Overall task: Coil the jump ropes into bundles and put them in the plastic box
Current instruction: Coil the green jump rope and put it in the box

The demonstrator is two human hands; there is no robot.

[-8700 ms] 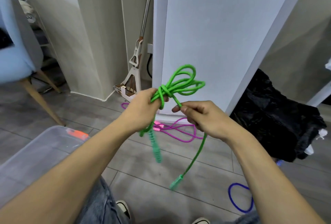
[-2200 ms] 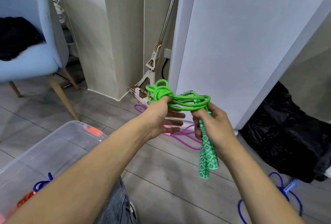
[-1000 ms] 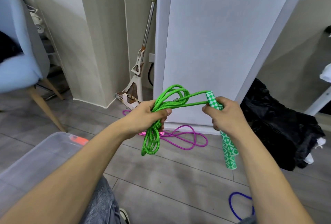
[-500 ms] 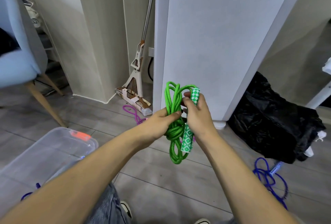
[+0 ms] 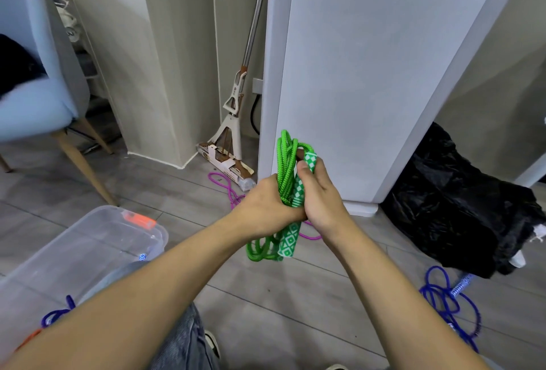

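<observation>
A green jump rope is gathered into a long upright bundle with its green-and-white checked handles alongside. My left hand grips the middle of the bundle. My right hand holds the handles against the rope, thumb pressed on top. Loops stick out above and below both hands. The clear plastic box sits on the floor at lower left, with a blue rope and an orange rope inside. A purple rope lies on the floor behind my hands. Another blue rope lies at lower right.
A white cabinet stands straight ahead, a mop leaning in the corner beside it. A black bag lies on the right. A light blue chair with wooden legs stands at the left. My knee and shoe show below.
Over the last second my right hand brought the handles in from the right against the bundle. Both hands now clasp it together, slightly lower than half a second ago.
</observation>
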